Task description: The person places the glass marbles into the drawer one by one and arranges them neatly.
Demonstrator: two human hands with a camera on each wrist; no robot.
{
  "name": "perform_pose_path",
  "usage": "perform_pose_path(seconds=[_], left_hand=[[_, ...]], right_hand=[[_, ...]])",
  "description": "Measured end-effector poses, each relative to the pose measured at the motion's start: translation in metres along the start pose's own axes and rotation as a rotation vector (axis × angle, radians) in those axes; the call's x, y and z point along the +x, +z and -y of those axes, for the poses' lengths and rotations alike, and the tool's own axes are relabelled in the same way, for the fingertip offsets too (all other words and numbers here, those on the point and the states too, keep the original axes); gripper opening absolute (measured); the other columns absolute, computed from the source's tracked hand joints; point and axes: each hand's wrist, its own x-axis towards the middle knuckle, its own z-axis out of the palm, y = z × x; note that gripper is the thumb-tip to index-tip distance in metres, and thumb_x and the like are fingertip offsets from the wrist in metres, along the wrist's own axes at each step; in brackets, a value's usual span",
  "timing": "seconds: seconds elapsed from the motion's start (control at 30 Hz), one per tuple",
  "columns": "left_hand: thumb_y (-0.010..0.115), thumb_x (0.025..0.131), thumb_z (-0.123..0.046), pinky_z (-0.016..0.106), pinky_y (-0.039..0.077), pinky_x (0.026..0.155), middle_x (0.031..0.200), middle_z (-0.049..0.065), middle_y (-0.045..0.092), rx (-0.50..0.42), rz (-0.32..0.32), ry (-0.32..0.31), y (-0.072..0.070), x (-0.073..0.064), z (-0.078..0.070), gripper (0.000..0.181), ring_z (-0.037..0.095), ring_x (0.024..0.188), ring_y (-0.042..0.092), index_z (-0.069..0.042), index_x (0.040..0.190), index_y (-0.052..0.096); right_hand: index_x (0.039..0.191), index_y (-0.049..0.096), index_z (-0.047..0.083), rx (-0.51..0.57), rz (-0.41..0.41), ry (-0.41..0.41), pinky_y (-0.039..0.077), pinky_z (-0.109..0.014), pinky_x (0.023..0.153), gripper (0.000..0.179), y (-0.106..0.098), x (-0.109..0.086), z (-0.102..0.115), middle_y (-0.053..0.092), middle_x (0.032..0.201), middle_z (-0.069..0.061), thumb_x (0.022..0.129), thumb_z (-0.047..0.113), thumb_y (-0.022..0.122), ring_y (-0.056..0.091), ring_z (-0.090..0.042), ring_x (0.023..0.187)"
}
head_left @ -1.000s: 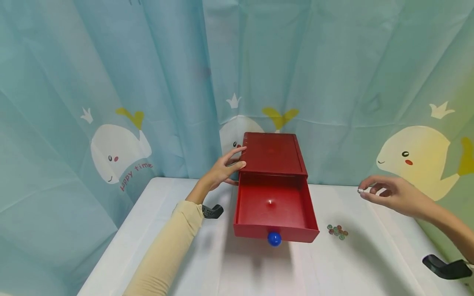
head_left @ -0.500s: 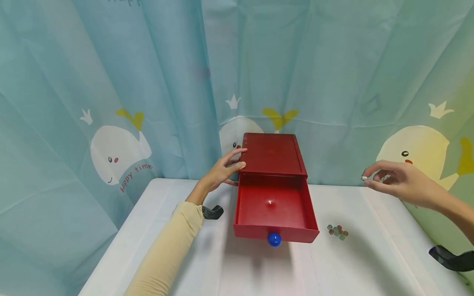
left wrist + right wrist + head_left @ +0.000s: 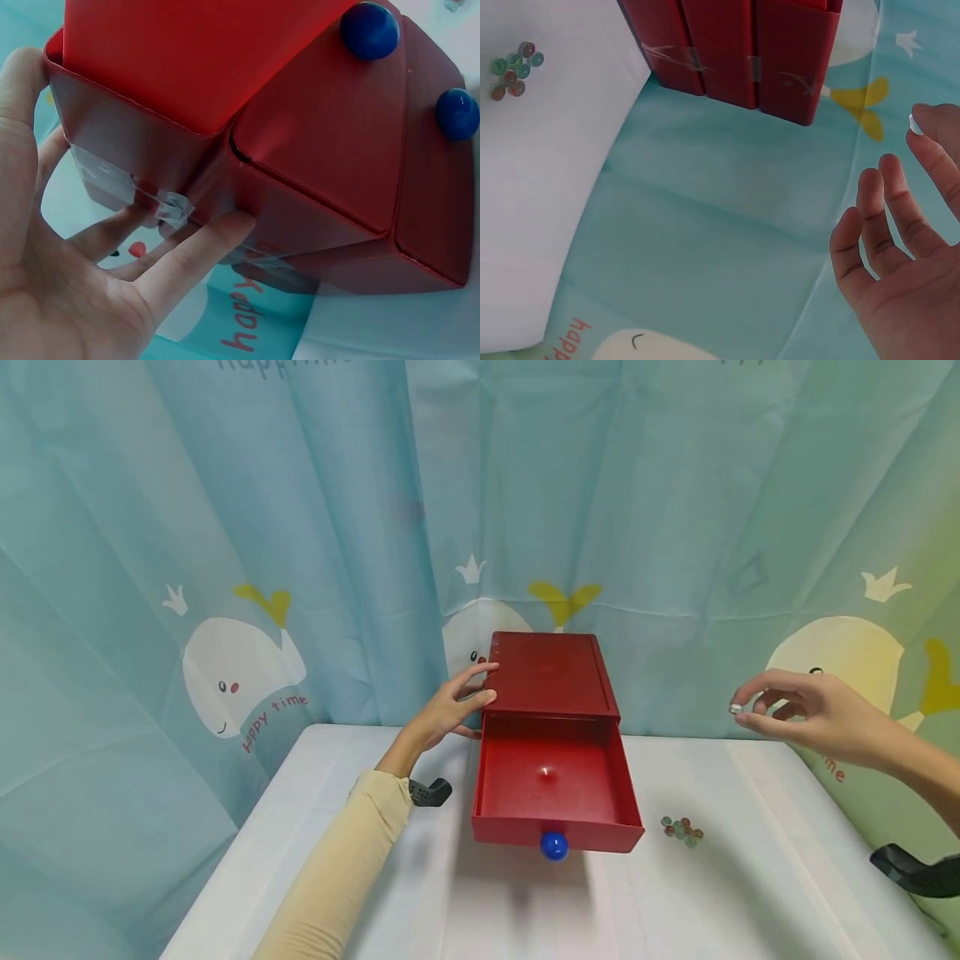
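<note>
A red stacked drawer unit (image 3: 552, 672) stands in the middle, its top drawer (image 3: 517, 781) pulled out, with a blue knob (image 3: 554, 846) on the front. My left hand (image 3: 444, 714) rests on the unit's left side, fingers spread and mostly straight. In the left wrist view, its fingertips touch the red side wall (image 3: 150, 142). Raised to the right, my right hand (image 3: 821, 718) pinches a small shiny whitish piece (image 3: 916, 124) between thumb and forefinger; its exact kind is too small to tell. Several green and reddish glass beads (image 3: 681, 831) lie together on the table below it.
The white-covered table (image 3: 405, 902) holds the unit and beads. A blue-green curtain (image 3: 360, 527) with printed whales hangs close behind the unit and around the sides. Two lower drawers with blue knobs (image 3: 457, 114) show in the left wrist view.
My right hand has risen and gone slightly farther back, still pinching the small piece. My left hand, the drawer unit and the beads have stayed in place.
</note>
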Motion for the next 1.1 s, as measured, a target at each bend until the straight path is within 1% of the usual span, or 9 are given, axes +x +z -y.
perform_pose_path(seconds=[0.13, 0.3, 0.37, 0.53, 0.67, 0.73, 0.87, 1.1], left_hand=[[0.062, 0.101, -0.032, 0.056, 0.060, 0.084, 0.159, 0.012, 0.036, -0.008, -0.003, -0.004, 0.001, 0.000, -0.001, 0.057, 0.034, 0.143, 0.039, -0.035, 0.155, 0.043], [0.062, 0.102, -0.033, 0.055, 0.060, 0.083, 0.159, 0.011, 0.036, -0.006, -0.002, -0.004, 0.002, -0.002, -0.002, 0.056, 0.033, 0.143, 0.039, -0.037, 0.155, 0.043], [0.062, 0.102, -0.033, 0.055, 0.060, 0.083, 0.159, 0.010, 0.036, -0.006, -0.003, -0.002, 0.002, -0.002, -0.001, 0.056, 0.032, 0.142, 0.040, -0.038, 0.154, 0.043], [0.062, 0.102, -0.033, 0.054, 0.061, 0.082, 0.159, 0.010, 0.036, -0.006, -0.005, -0.006, 0.001, -0.003, 0.000, 0.056, 0.033, 0.142, 0.039, -0.038, 0.154, 0.043], [0.063, 0.101, -0.034, 0.054, 0.060, 0.083, 0.159, 0.011, 0.036, -0.004, -0.008, -0.010, 0.001, -0.004, 0.000, 0.057, 0.033, 0.143, 0.039, -0.038, 0.154, 0.042], [0.063, 0.101, -0.034, 0.054, 0.060, 0.083, 0.159, 0.011, 0.035, -0.002, -0.007, -0.010, 0.001, -0.003, 0.000, 0.058, 0.033, 0.143, 0.038, -0.038, 0.155, 0.042], [0.062, 0.101, -0.034, 0.055, 0.060, 0.084, 0.159, 0.011, 0.035, 0.001, -0.003, -0.009, 0.001, -0.002, -0.001, 0.058, 0.033, 0.143, 0.039, -0.037, 0.155, 0.041], [0.062, 0.101, -0.034, 0.056, 0.059, 0.084, 0.158, 0.010, 0.037, -0.003, -0.009, -0.013, 0.002, -0.002, -0.002, 0.058, 0.033, 0.141, 0.041, -0.038, 0.155, 0.042]], right_hand=[[0.102, 0.072, 0.023, -0.002, 0.008, 0.001, 0.044, -0.024, 0.055, 0.024, 0.000, 0.003, 0.003, 0.069, 0.088, -0.003, 0.089, 0.005, 0.078, 0.068, -0.012, 0.070], [0.103, 0.072, 0.020, -0.008, 0.020, -0.099, 0.045, -0.021, 0.058, 0.027, 0.001, 0.009, 0.004, 0.069, 0.088, 0.000, 0.086, 0.000, 0.079, 0.065, -0.009, 0.069], [0.104, 0.072, 0.019, -0.003, 0.035, -0.127, 0.046, -0.020, 0.059, 0.029, 0.001, 0.013, 0.006, 0.069, 0.088, -0.001, 0.085, -0.001, 0.080, 0.064, -0.009, 0.071], [0.106, 0.071, 0.024, -0.003, 0.119, -0.141, 0.048, -0.022, 0.061, 0.030, 0.000, 0.023, 0.017, 0.070, 0.089, 0.003, 0.087, 0.003, 0.080, 0.065, -0.010, 0.074], [0.107, 0.070, 0.026, 0.006, 0.171, -0.190, 0.051, -0.022, 0.064, 0.030, 0.000, 0.033, 0.025, 0.070, 0.091, 0.005, 0.089, 0.003, 0.079, 0.065, -0.010, 0.076], [0.108, 0.069, 0.026, 0.018, 0.185, -0.218, 0.052, -0.021, 0.067, 0.031, 0.001, 0.037, 0.029, 0.069, 0.093, 0.004, 0.089, 0.003, 0.079, 0.065, -0.010, 0.078], [0.108, 0.070, 0.027, 0.022, 0.213, -0.227, 0.054, -0.021, 0.071, 0.028, 0.003, 0.047, 0.038, 0.069, 0.094, 0.003, 0.090, 0.006, 0.078, 0.065, -0.009, 0.081], [0.108, 0.069, 0.025, 0.061, 0.324, -0.290, 0.057, -0.026, 0.072, 0.024, 0.011, 0.068, 0.055, 0.069, 0.097, 0.003, 0.093, 0.008, 0.076, 0.066, -0.012, 0.081]])
